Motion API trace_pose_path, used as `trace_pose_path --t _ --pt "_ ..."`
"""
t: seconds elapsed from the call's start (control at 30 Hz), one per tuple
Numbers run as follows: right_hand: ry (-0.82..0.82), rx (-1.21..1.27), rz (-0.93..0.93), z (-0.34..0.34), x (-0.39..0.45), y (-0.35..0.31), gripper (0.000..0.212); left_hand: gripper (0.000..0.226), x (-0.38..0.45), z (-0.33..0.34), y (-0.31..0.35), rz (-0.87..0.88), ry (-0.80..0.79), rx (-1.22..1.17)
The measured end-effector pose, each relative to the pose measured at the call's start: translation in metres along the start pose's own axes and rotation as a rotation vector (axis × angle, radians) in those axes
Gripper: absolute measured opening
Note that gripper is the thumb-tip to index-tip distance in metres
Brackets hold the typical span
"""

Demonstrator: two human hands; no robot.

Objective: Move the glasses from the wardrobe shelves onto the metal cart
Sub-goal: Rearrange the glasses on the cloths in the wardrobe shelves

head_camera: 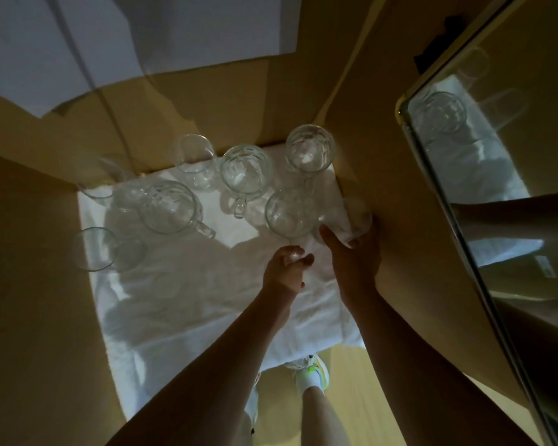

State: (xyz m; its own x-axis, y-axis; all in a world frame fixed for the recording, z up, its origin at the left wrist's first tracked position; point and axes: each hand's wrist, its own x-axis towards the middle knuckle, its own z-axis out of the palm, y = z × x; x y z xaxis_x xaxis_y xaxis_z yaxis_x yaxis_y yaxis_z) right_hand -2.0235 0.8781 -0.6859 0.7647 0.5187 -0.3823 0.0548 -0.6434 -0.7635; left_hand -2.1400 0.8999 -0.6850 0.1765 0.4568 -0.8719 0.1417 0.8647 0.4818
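No readable brand or writing anywhere; there's a small label reflected in the mirror door [484, 175] off to the right of the right hand [355, 255], but it's too blurry to make out.

The glasses all sit on a white towel [187, 304] spread over the wardrobe shelf [29, 284]. The left hand [285, 272] has its fingers curled around the handle of a glass mug [287, 214], just ahead of it. The right hand is wrapped around a clear tumbler [348, 220] that's right up against the wardrobe's right wall [400, 220], basically touching the mug the other hand has. So pretty tight over on that side.

Ahead of both hands, near the back edge of the shelf, are a tall glass [310, 149], another handled mug [245, 172] and a plain glass [195, 160]. Further left of the left hand there's a big mug [171, 207], plus two glasses [103, 249] hugging the left wall. All of them look empty.

The near half of the towel, behind and left of the left hand, is open room. The towel hangs over the front edge of the shelf.
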Motion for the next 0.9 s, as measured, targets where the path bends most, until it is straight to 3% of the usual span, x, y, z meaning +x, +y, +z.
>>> trace_pose_path --t 0.27,0.37,0.43,0.63,0.73,0.9 --pt "-0.062 -0.062 0.059 -0.027 -0.044 -0.001 0.095 0.011 -0.045 -0.028 -0.003 -0.061 0.088 -0.046" --pt "-0.106 -0.045 0.068 -0.038 -0.062 -0.01 0.093 0.036 -0.067 -0.039 0.002 -0.124 0.101 -0.086" --pt "-0.136 -0.028 0.058 -0.046 -0.074 -0.022 0.091 0.039 -0.086 -0.05 0.007 -0.149 0.133 -0.108" --pt "-0.243 -0.021 -0.082 -0.061 -0.111 -0.08 0.083 0.033 -0.16 -0.077 0.045 -0.107 0.194 -0.233" --pt "-0.299 0.041 -0.174 -0.072 -0.131 -0.12 0.061 0.035 -0.206 -0.089 0.071 -0.033 0.21 -0.253" --pt "-0.374 0.06 -0.341 -0.084 -0.15 -0.197 0.089 0.036 -0.284 -0.1 0.129 0.097 0.212 -0.254"
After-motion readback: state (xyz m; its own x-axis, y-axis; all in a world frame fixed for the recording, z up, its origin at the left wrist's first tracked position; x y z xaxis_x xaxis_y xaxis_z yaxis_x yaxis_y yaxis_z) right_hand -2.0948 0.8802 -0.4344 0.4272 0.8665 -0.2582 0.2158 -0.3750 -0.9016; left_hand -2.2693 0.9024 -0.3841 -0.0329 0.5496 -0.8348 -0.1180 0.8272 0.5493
